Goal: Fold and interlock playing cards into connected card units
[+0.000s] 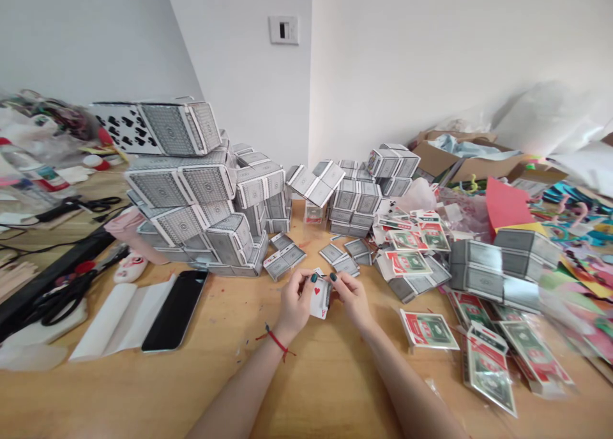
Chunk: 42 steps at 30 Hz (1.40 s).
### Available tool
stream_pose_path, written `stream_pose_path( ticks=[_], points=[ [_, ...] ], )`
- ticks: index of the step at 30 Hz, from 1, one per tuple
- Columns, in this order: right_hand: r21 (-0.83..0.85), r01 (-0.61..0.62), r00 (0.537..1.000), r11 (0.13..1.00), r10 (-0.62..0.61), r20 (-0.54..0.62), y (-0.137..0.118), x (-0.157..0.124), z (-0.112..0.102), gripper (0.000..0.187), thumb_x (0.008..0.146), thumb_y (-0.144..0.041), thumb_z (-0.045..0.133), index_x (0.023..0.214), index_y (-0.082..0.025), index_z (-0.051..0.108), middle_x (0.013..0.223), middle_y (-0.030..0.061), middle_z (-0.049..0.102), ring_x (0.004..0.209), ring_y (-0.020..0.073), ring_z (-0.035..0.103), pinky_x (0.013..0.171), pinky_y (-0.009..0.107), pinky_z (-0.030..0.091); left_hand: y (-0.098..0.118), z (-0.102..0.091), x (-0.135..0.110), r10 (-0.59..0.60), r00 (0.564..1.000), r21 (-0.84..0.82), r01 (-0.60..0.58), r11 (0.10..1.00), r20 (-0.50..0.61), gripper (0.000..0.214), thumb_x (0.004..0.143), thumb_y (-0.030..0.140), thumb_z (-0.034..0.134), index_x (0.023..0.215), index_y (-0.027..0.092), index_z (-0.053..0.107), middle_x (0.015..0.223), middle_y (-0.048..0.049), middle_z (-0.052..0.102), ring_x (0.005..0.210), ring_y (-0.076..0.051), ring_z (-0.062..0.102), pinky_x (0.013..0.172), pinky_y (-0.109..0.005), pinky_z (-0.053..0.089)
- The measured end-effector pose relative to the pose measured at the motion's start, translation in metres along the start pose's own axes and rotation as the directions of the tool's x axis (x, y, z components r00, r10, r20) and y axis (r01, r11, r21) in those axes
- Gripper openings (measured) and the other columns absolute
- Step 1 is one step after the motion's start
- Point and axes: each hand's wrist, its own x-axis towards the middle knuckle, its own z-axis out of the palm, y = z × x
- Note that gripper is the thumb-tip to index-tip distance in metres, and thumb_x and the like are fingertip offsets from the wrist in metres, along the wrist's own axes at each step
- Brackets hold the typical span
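Note:
Just above the table's near middle, my left hand [295,300] pinches a playing card [318,300], an ace of hearts with its face towards me. Opposite it, my right hand [353,297] has thumb and fingers closed at the card's right edge, where a narrow grey-backed strip shows; whether that is a second card I cannot tell. Beyond my hands lie loose folded cards [338,258] with grey backs. Another folded card piece [284,258] rests to their left. A tall stack of card blocks [191,190] rises at the left, and a lower card stack [354,203] stands right of centre.
A black phone [176,311] lies at the left beside white paper [122,318] and black-handled scissors [67,295]. Several red and green card packs [430,330] are scattered at the right. A cardboard box [460,155] stands behind, and a white wall [431,56] closes off the back.

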Motion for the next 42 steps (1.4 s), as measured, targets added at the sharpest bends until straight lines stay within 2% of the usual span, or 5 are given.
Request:
stream_pose_path(
  ticks=[7, 12, 21, 26, 42],
  points=[
    [0.007, -0.123, 0.988, 0.992, 0.121, 0.098, -0.001, 0.006, -0.001, 0.032, 0.065, -0.044, 0.063, 0.081, -0.016, 0.062, 0.063, 0.0007, 0.062, 0.048, 0.011, 0.053, 0.045, 0.023, 0.045, 0.006, -0.009, -0.001, 0.165, 0.985, 0.232, -0.172, 0.957, 0.048, 0.017, 0.079, 0.025, 0.045, 0.092, 0.017, 0.054, 0.08, -0.0044, 0.061, 0.069, -0.013, 0.055, 0.064, -0.024, 0.042],
    [-0.013, -0.151, 0.985, 0.988, 0.151, 0.085, 0.003, 0.009, -0.007, 0.029, 0.062, -0.043, 0.066, 0.066, -0.015, 0.06, 0.052, -0.0014, 0.057, 0.041, 0.0082, 0.049, 0.039, 0.019, 0.041, 0.005, -0.011, 0.002, 0.082, 0.992, 0.143, -0.095, 0.985, 0.093, 0.036, 0.079, 0.024, 0.046, 0.114, 0.018, 0.045, 0.074, -0.003, 0.061, 0.063, -0.013, 0.055, 0.06, -0.025, 0.043],
    [-0.157, -0.039, 0.999, 0.987, 0.035, -0.027, 0.006, 0.008, -0.002, 0.028, 0.064, -0.043, 0.064, 0.07, -0.015, 0.06, 0.055, -0.0002, 0.059, 0.039, 0.0081, 0.045, 0.034, 0.019, 0.034, -0.012, -0.005, 0.014, -0.161, 0.984, -0.087, 0.168, 0.982, 0.075, 0.019, 0.069, 0.028, 0.055, 0.082, 0.014, 0.058, 0.08, -0.0043, 0.062, 0.074, -0.015, 0.056, 0.066, -0.025, 0.043],
    [-0.17, -0.03, 0.999, 0.985, 0.032, 0.012, 0.008, 0.006, 0.0, 0.027, 0.066, -0.042, 0.063, 0.07, -0.016, 0.059, 0.058, 0.0004, 0.06, 0.044, 0.0103, 0.05, 0.036, 0.02, 0.037, -0.017, -0.001, 0.013, -0.186, 0.982, -0.019, 0.186, 0.982, -0.015, 0.018, 0.065, 0.031, 0.06, 0.066, 0.013, 0.056, 0.06, 0.0017, 0.054, 0.058, -0.011, 0.049, 0.054, -0.021, 0.039],
    [-0.176, 0.036, 0.999, 0.984, -0.03, 0.036, 0.009, 0.002, 0.002, 0.024, 0.069, -0.039, 0.061, 0.068, -0.016, 0.054, 0.056, -0.0018, 0.057, 0.04, 0.0069, 0.044, 0.037, 0.018, 0.035, -0.017, 0.0, 0.005, -0.162, 0.983, 0.079, 0.169, 0.982, -0.09, 0.02, 0.07, 0.032, 0.055, 0.072, 0.013, 0.06, 0.06, -0.0014, 0.059, 0.05, -0.01, 0.049, 0.044, -0.019, 0.037]
  ],
)
